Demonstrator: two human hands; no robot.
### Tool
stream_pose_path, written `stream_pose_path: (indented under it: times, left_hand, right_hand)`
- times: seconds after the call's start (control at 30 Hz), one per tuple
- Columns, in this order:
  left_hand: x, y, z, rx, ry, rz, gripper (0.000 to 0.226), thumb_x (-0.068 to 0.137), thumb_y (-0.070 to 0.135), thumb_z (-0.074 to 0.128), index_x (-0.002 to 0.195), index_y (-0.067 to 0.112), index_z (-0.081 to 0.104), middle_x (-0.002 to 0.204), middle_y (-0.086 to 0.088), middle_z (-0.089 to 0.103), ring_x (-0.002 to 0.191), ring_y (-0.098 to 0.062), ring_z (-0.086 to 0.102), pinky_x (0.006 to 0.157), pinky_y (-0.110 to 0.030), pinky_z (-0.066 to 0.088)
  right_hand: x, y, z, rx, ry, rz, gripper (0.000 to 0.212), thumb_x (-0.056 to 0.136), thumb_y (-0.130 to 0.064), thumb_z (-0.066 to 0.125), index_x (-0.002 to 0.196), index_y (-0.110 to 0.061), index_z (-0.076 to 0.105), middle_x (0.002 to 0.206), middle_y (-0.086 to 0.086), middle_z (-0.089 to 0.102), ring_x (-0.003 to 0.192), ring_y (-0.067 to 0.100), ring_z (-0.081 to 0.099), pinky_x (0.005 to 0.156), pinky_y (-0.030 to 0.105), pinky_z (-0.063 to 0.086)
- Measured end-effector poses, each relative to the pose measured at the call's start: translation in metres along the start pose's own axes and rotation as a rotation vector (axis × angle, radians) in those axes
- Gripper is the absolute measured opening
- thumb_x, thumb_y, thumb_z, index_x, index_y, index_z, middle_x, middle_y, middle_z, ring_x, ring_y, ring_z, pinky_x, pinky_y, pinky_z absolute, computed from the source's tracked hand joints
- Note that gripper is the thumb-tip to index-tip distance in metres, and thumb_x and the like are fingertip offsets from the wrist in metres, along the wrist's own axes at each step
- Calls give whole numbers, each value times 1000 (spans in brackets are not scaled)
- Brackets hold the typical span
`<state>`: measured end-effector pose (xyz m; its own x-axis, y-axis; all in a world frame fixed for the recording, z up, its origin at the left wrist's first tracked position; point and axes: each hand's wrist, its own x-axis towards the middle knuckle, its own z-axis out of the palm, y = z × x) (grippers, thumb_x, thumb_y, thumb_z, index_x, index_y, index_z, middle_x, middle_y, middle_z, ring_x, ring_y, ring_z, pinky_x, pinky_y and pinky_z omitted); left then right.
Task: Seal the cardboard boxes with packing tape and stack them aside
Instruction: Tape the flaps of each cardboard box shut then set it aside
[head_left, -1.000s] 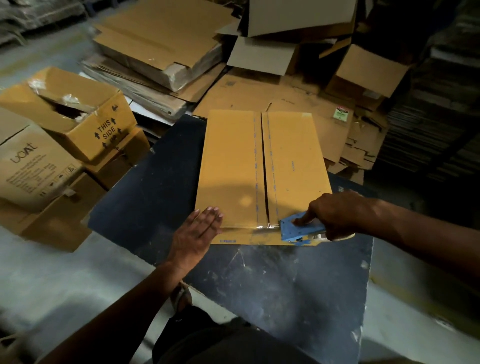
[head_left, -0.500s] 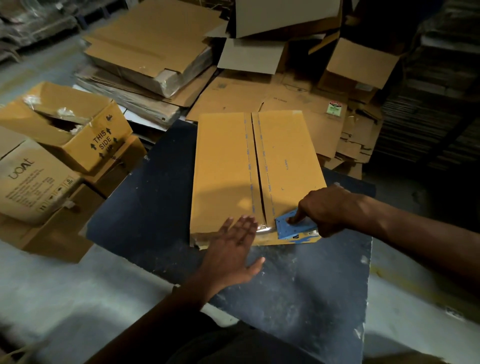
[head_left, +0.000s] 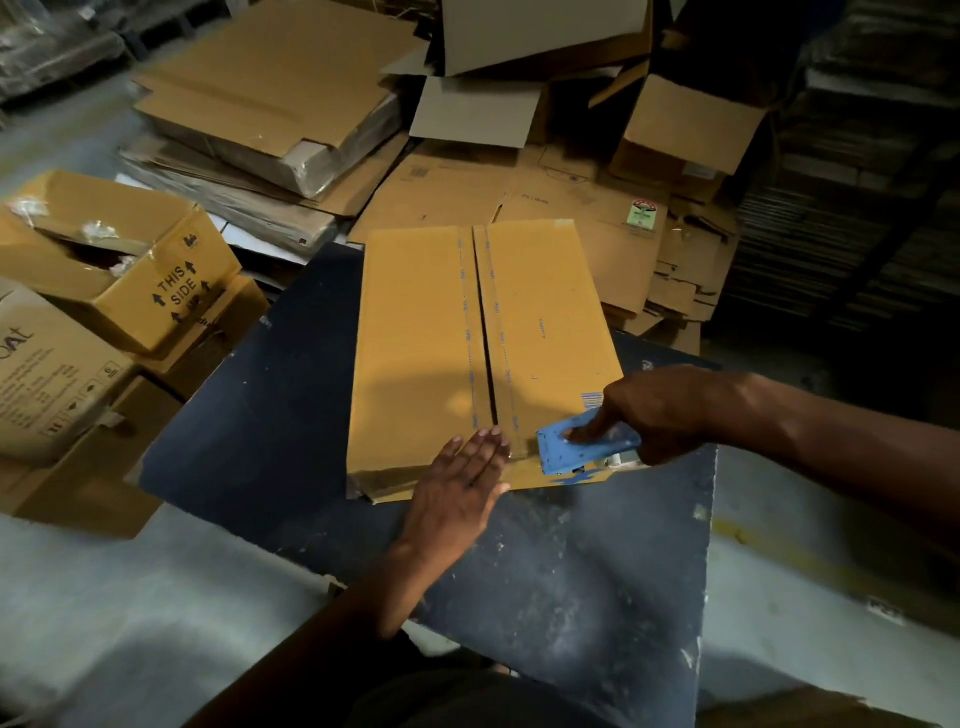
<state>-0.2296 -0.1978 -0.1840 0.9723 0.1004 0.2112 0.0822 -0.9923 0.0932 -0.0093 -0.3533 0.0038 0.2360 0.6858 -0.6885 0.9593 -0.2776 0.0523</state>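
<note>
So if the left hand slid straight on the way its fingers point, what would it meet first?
Probably the center seam of the cardboard box: the left hand lies flat at the near edge, fingers aimed up and slightly right. The blue tape dispenser sits off to the right.

Left hand (head_left: 457, 480) lying flat, palm down, fingers straight and held together, fingertips pointing away from the body, forearm reaching up from the lower left. Right hand (head_left: 652, 410) curling around a blue tape dispenser (head_left: 584, 447), index finger extending along its top plate, other fingers wrapping the handle underneath. Right forearm coming in from the right edge, wrist roughly level.
</note>
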Motion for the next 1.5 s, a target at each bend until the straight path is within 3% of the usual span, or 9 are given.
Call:
stream_pose_path:
  times: [0.07, 0.2, 0.37, 0.5, 0.6, 0.77, 1.1, 1.33, 1.5]
  left_hand:
    - [0, -1, 2, 3, 48, 25, 59, 94, 19, 56, 150, 9, 45, 154, -10, 51, 141, -25, 52, 119, -40, 26]
    - [-2, 0, 4, 11, -14, -15, 98, 73, 8, 83, 156, 11, 30, 160, -8, 39, 148, -21, 35, 123, -40, 19]
    - [-2, 2, 6, -50, -15, -17, 92, 76, -3, 83, 155, 10, 38, 158, -12, 46, 146, -26, 44, 123, -42, 23]
    - [-1, 4, 4, -16, -18, -23, 64, 96, 32, 63, 153, 11, 44, 159, -11, 43, 144, -27, 48, 121, -43, 21]
    - [0, 9, -2, 35, -125, -55, 78, 95, 58, 46, 155, 9, 43, 161, -13, 42, 148, -27, 42, 122, -47, 19]
    - [27, 28, -9, -6, -109, 27, 85, 89, 61, 46, 152, 4, 46, 162, -14, 41, 151, -29, 37, 122, -55, 19]
    - [70, 42, 13, -39, -269, 231, 104, 89, 68, 45, 166, 12, 5, 173, -5, -4, 160, -17, -4, 130, -38, 3]
    - [71, 44, 7, -82, -303, 214, 107, 86, 72, 44, 166, 14, 2, 173, -1, -8, 159, -13, -8, 128, -36, -1]
    - [71, 45, 10, -108, -255, 231, 107, 83, 69, 52, 165, 11, 14, 173, -5, 6, 160, -20, 9, 127, -42, 13]
  right_hand:
    - [-14, 8, 2, -28, -4, 8, 81, 92, -20, 63, 148, -67, 28, 129, -9, 58, 104, 15, 58, 87, 39, 56]
    - [-48, 33, 4, -65, -39, 63, 80, 97, -20, 63, 151, -63, 25, 140, -8, 53, 98, 6, 47, 89, 32, 55]
    - [-41, 37, 20, -95, -31, 98, 77, 98, -26, 65, 152, -63, 23, 145, -5, 49, 126, 16, 52, 96, 38, 48]
    - [-27, 37, 28, -78, -24, 113, 72, 97, -24, 65, 150, -60, 33, 146, -5, 49, 135, 20, 47, 102, 47, 48]
    - [-25, 38, 32, -86, -26, 92, 72, 96, -25, 66, 151, -59, 33, 147, -4, 50, 134, 22, 49, 101, 47, 49]
    - [-23, 46, 40, -73, 5, 69, 73, 95, -26, 68, 152, -57, 35, 145, -6, 52, 132, 22, 51, 99, 44, 45]
    - [-37, 63, 54, 109, 19, 86, 75, 96, -21, 62, 151, -62, 31, 143, -3, 53, 130, 23, 51, 98, 44, 46]
    - [-78, 109, 64, 164, 26, 182, 78, 94, -20, 67, 150, -62, 33, 141, -5, 53, 125, 17, 53, 100, 32, 43]
    - [-92, 135, 85, 192, 14, 262, 75, 93, -25, 69, 148, -64, 36, 133, -9, 56, 119, 14, 54, 92, 29, 44]
